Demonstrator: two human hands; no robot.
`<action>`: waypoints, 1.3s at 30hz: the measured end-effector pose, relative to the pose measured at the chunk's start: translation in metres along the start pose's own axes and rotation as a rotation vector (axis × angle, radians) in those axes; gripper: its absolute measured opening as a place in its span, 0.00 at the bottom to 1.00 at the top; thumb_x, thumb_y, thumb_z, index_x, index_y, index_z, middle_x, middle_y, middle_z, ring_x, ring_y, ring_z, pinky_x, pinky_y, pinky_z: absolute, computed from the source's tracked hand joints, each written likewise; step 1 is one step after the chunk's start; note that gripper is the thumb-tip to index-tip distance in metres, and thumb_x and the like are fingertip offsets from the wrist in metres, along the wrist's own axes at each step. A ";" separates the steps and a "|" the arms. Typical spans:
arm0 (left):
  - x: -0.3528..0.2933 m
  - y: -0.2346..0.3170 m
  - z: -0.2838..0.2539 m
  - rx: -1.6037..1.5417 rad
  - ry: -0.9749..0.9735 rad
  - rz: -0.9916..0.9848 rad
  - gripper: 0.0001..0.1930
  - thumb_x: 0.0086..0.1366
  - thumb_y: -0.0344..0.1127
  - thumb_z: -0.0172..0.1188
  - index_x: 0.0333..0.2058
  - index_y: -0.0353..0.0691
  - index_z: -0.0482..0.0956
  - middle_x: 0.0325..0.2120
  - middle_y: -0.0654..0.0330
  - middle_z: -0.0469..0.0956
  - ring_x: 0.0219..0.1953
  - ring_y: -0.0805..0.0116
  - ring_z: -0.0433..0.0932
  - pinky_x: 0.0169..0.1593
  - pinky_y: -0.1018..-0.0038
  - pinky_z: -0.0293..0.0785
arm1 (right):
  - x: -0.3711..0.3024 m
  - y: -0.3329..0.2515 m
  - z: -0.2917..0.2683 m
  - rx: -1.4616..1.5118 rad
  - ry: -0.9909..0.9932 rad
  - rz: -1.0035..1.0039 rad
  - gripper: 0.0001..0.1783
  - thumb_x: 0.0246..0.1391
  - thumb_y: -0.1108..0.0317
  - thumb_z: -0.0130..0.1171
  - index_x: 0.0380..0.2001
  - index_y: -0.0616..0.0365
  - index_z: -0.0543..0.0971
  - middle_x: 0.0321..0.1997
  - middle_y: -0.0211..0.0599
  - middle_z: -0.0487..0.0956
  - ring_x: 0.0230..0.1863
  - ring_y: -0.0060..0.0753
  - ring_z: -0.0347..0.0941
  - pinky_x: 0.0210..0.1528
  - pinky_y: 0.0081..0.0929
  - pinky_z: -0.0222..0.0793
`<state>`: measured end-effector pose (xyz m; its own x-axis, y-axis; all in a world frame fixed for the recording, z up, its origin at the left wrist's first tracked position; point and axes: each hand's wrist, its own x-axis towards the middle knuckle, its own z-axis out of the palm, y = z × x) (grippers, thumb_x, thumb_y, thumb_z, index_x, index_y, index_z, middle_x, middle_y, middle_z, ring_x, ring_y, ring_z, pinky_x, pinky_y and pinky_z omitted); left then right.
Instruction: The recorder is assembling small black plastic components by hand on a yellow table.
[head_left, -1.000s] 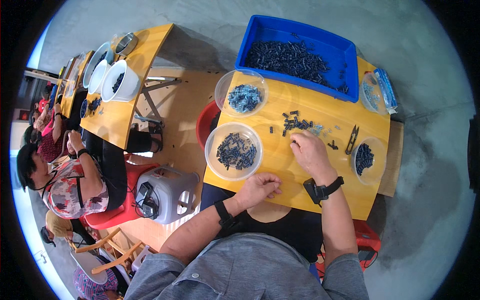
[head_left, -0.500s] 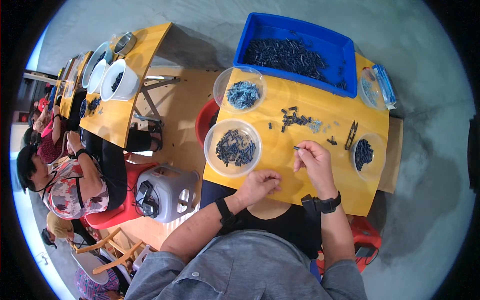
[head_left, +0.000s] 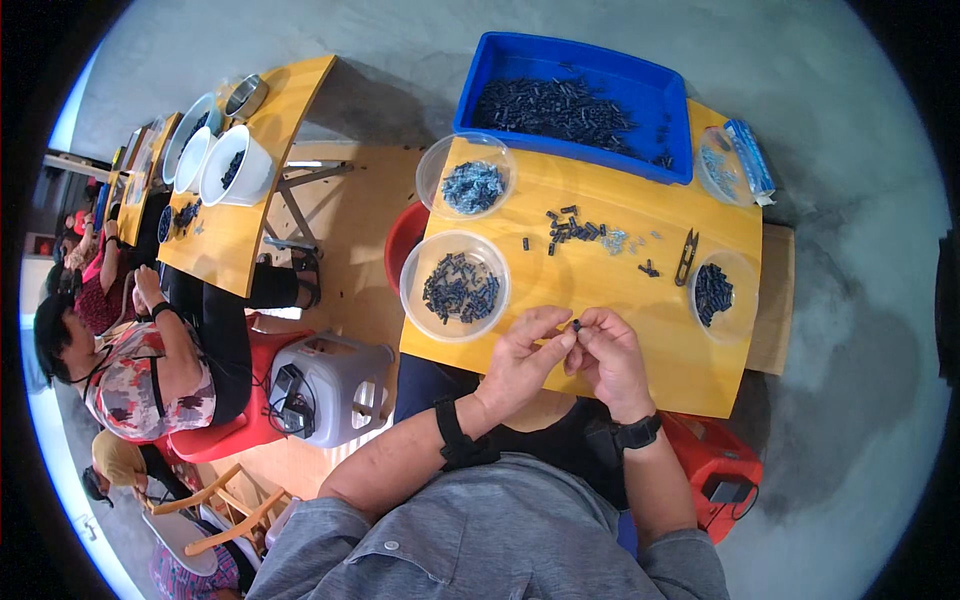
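A small black cylindrical part [head_left: 576,325] sits upright in the pinched fingertips of my right hand [head_left: 612,362]. Against those fingertips press the thumb and fingers of my left hand [head_left: 524,352]; whatever lies in its pinch is hidden. Both hands meet over the near edge of the yellow table [head_left: 690,374]. Beyond them lies a loose pile of black parts [head_left: 574,230] with small clear pieces [head_left: 616,241] beside it. To the left stands a clear round tub [head_left: 407,290] of black parts. A pair of thread snips [head_left: 687,257] rests at the right.
At the back is a blue tray [head_left: 655,100] heaped with black parts. A tub of pale-blue and black pieces [head_left: 474,188] stands back left, and a tub of black parts [head_left: 713,295] at the right edge. A person [head_left: 150,375] works at another table on the left.
My right hand has come down and left with the black part, and my left hand has moved right and up, so their fingertips now meet. The view has shifted slightly.
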<state>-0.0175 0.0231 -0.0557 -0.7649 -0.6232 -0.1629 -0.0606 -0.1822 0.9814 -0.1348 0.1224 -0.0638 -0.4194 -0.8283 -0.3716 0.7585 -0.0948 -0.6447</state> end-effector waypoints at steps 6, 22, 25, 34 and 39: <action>-0.002 -0.001 -0.001 -0.054 -0.026 -0.056 0.13 0.59 0.25 0.59 0.44 0.33 0.77 0.43 0.56 0.73 0.47 0.69 0.70 0.51 0.75 0.66 | -0.006 0.006 0.001 -0.005 -0.033 0.008 0.02 0.57 0.74 0.51 0.34 0.57 0.72 0.24 0.31 0.75 0.19 0.25 0.72 0.22 0.21 0.71; 0.003 -0.033 -0.019 0.041 -0.109 -0.319 0.07 0.64 0.29 0.54 0.36 0.32 0.77 0.29 0.61 0.79 0.29 0.76 0.77 0.34 0.80 0.74 | 0.050 -0.019 -0.046 -1.016 0.315 -0.280 0.08 0.53 0.74 0.51 0.37 0.65 0.73 0.21 0.33 0.75 0.18 0.21 0.70 0.19 0.19 0.66; 0.000 -0.039 -0.024 -0.016 -0.145 -0.399 0.07 0.63 0.32 0.53 0.34 0.32 0.74 0.27 0.60 0.77 0.25 0.76 0.76 0.32 0.78 0.74 | 0.068 -0.029 -0.052 -1.261 0.371 -0.408 0.12 0.51 0.74 0.52 0.40 0.65 0.73 0.23 0.42 0.75 0.22 0.34 0.72 0.24 0.27 0.67; 0.005 -0.035 -0.027 -0.101 -0.136 -0.480 0.09 0.64 0.31 0.53 0.38 0.31 0.74 0.27 0.60 0.77 0.23 0.77 0.75 0.30 0.79 0.75 | 0.075 -0.049 -0.028 -1.514 0.370 -0.302 0.15 0.48 0.70 0.55 0.41 0.61 0.76 0.26 0.53 0.77 0.29 0.51 0.75 0.33 0.39 0.70; 0.004 -0.037 -0.027 -0.041 -0.171 -0.482 0.13 0.64 0.31 0.53 0.46 0.32 0.75 0.29 0.60 0.78 0.25 0.75 0.77 0.31 0.79 0.77 | 0.071 -0.048 -0.029 -1.478 0.330 -0.328 0.14 0.47 0.69 0.56 0.40 0.59 0.77 0.27 0.51 0.78 0.30 0.50 0.75 0.33 0.38 0.70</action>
<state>-0.0009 0.0064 -0.0960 -0.7502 -0.3286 -0.5738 -0.4099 -0.4498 0.7935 -0.2153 0.0842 -0.0781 -0.7014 -0.7078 -0.0842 -0.4534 0.5341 -0.7135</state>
